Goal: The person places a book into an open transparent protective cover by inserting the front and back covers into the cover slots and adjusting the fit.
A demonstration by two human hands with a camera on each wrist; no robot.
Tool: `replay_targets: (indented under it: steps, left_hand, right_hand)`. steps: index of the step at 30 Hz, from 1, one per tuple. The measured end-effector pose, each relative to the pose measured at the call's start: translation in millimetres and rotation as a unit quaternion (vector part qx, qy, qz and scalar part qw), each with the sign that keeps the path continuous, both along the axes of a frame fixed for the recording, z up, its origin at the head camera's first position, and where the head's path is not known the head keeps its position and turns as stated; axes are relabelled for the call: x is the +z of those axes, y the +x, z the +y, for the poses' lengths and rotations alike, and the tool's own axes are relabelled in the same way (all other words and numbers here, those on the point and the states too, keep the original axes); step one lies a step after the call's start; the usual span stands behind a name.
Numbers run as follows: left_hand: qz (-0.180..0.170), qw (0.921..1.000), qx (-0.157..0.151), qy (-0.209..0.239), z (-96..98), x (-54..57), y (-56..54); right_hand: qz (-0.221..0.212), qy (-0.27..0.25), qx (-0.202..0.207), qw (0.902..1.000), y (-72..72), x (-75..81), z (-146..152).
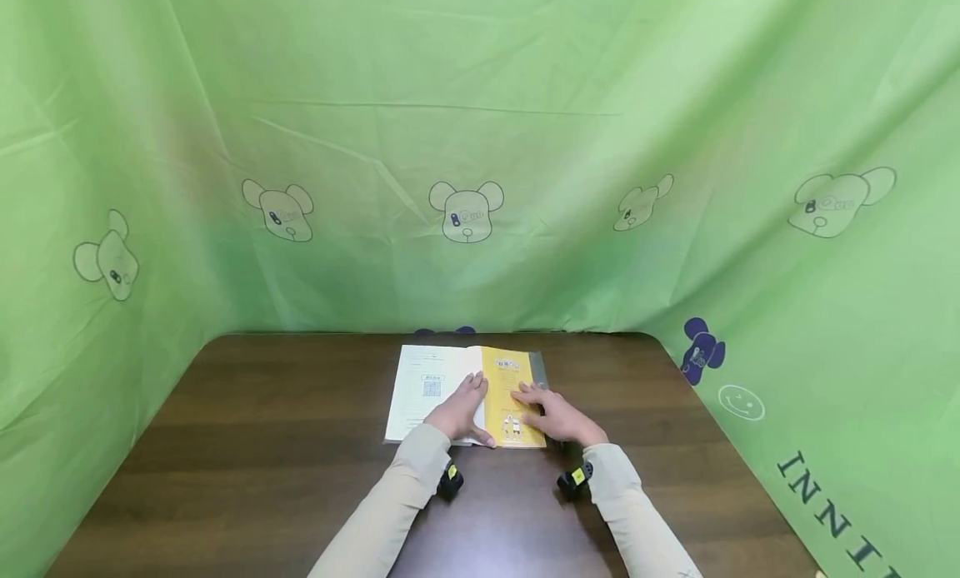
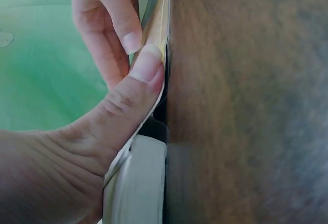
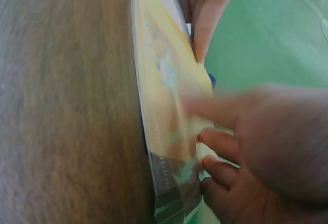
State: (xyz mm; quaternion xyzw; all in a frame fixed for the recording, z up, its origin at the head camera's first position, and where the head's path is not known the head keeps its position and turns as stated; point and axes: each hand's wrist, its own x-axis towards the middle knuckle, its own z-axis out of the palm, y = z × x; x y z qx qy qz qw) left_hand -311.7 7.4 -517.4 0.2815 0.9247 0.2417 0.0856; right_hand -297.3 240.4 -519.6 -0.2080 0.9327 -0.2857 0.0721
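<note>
An open book lies on the table, its printed white page on the left and a yellow cover panel on the right. My left hand rests along the fold between them, fingertips and thumb on the book. In the left wrist view its thumb lies past the thick page stack. My right hand touches the right part of the yellow panel, thumb blurred in the right wrist view. A clear plastic sleeve shows beyond the yellow panel's edge.
The brown wooden table extends around the book. A green curtain with bear-head prints hangs behind the table and along both sides. Each wrist carries a small black camera.
</note>
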Motion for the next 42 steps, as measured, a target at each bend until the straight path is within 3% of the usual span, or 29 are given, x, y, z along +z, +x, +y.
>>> replay_targets:
  steps: [3,6,9,12,16,22,30,37,42]
  left_hand:
    - [0.000,1.0000,-0.001,0.008,0.0,0.6,0.4]
    - [0.001,0.9999,-0.003,0.016,-0.5,-0.7,0.6]
    - [0.005,0.9998,-0.002,0.020,-0.5,-2.6,-0.3]
    - [0.005,0.9997,0.002,0.023,-1.4,-3.6,-2.1]
    - [0.002,0.9994,0.004,0.034,-1.6,-2.6,-3.0]
    - [-0.008,0.9989,0.006,0.047,-0.4,-3.7,-2.7]
    - [-0.016,0.9975,-0.003,0.069,-3.3,-11.1,-2.5]
    - [-0.017,0.9971,-0.008,0.074,-5.9,-11.1,-0.8]
    - [-0.018,0.9963,-0.008,0.084,-7.3,-10.9,1.5]
  right_hand:
    - [0.035,-0.013,-0.053,0.9979,-2.4,0.8,-4]
    - [0.049,0.005,-0.147,0.9879,-2.6,3.2,-10]
    - [0.029,0.033,-0.235,0.9710,-2.1,8.1,-15]
    - [-0.015,0.038,-0.272,0.9615,-4.7,13.7,-17]
    - [-0.053,0.026,-0.279,0.9586,-7.1,19.8,-15]
    - [-0.074,-0.001,-0.270,0.9601,-8.7,21.0,-5]
    - [-0.062,-0.035,-0.258,0.9634,-4.7,16.5,-3]
    - [-0.082,-0.100,-0.271,0.9538,-2.1,12.5,-3]
    - [-0.113,-0.191,-0.271,0.9367,-1.9,10.1,-1]
